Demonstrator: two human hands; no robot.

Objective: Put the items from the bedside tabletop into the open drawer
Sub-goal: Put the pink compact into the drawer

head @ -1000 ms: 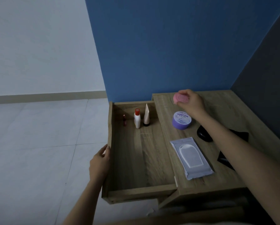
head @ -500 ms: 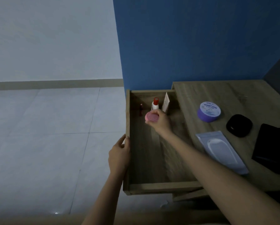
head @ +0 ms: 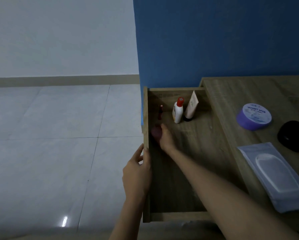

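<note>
The wooden drawer (head: 178, 216) stands open beside the bedside tabletop (head: 232, 94). My right hand (head: 166, 138) is low inside it near the left wall, closed around a small pink round item (head: 156, 131). My left hand (head: 136, 174) grips the drawer's left wall. At the drawer's back stand a white bottle with a red cap (head: 178, 110), a beige tube (head: 191, 106) and a small dark red stick (head: 160, 112). On the tabletop lie a purple round jar (head: 254, 116), a black oval case (head: 295, 135) and a pale wipes pack (head: 277, 175).
A blue wall (head: 214, 40) rises behind the drawer and tabletop. Pale floor tiles (head: 50, 144) stretch to the left of the drawer, up to a white wall with a beige skirting strip.
My right hand carried the pink item from above the tabletop into the drawer and lowered it toward the left wall. The view has shifted left; my left hand stays on the drawer wall.
</note>
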